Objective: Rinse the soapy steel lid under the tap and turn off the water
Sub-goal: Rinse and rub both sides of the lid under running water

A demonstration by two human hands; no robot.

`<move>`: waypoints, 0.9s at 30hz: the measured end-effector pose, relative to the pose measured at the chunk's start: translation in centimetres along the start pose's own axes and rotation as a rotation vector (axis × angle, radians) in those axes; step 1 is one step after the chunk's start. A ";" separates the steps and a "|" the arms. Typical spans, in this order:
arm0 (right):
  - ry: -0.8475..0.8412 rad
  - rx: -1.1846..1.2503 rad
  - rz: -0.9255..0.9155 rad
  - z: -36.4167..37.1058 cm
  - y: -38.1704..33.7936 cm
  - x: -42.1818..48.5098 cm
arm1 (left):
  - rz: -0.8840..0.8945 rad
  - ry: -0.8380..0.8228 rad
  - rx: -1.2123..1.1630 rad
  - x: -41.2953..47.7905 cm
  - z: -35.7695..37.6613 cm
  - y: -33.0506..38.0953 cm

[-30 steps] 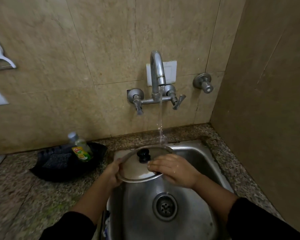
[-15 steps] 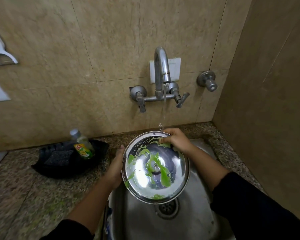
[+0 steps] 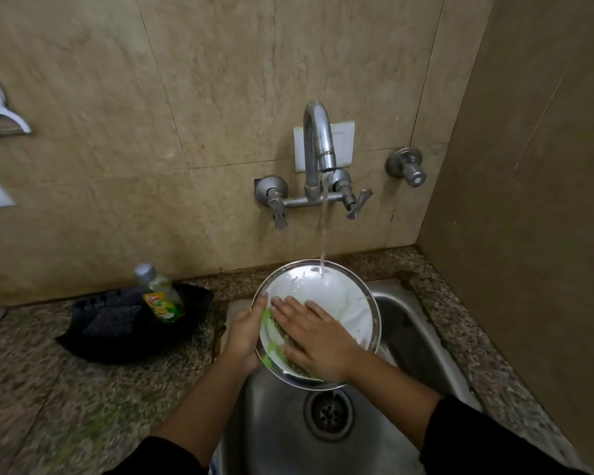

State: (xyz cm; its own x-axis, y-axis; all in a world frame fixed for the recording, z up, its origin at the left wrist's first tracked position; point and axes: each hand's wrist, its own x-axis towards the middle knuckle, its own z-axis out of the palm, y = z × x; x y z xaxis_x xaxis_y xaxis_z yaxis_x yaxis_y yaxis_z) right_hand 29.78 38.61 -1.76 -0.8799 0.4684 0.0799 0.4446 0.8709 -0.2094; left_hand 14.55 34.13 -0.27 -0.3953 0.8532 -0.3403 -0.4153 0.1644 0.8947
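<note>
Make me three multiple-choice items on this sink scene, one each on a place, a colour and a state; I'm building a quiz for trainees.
1. Where does the water stream land?
A. on the lid's far rim
B. straight into the drain
C. on the counter

2. What colour is the soap left on the lid?
A. blue
B. green
C. pink

3. What is the right hand doing?
A. turning a tap handle
B. lying flat on the lid's inner face
C. holding the bottle

Answers:
1 A, the stream from the tap strikes the lid at its far edge.
2 B, green streaks show beside the left hand, which grips the rim.
3 B, the right hand is spread flat on the lid.
</note>
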 end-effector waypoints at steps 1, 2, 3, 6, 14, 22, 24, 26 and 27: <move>-0.022 -0.007 0.010 -0.1 0.5 -1.0 | 0.016 0.007 0.009 0.0 -0.1 0.1; -0.032 -0.026 0.059 -0.2 1.5 -1.8 | 0.031 0.019 0.013 0.0 -0.1 0.1; -0.028 -0.055 0.137 -0.4 2.6 -2.3 | 0.035 0.039 0.012 0.0 -0.1 0.1; 0.045 -0.145 0.428 -1.5 5.6 -1.5 | -0.002 0.085 0.008 -0.1 0.5 -0.7; -0.049 0.003 -0.008 -1.4 1.0 -1.3 | 0.032 0.167 -0.081 1.7 1.5 -0.6; 0.107 -0.037 0.440 -2.3 5.6 1.0 | 0.062 0.165 -0.016 0.8 2.2 -1.3; 0.069 0.010 0.269 -1.8 2.9 2.2 | 0.061 0.162 -0.008 0.8 2.9 -1.3; 0.012 0.040 0.111 -1.8 0.9 1.0 | 0.084 0.188 0.018 1.4 2.6 -0.9; -0.015 0.052 0.050 -1.9 0.8 -0.2 | 0.089 0.208 0.021 1.7 2.2 -0.8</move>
State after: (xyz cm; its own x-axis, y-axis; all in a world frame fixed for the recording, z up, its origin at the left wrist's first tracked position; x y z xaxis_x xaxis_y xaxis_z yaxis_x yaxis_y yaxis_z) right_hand 30.66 39.49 -0.06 -0.8592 0.5088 0.0535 0.4794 0.8373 -0.2628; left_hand 15.99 36.53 -0.98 -0.5911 0.7444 -0.3105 -0.3550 0.1056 0.9289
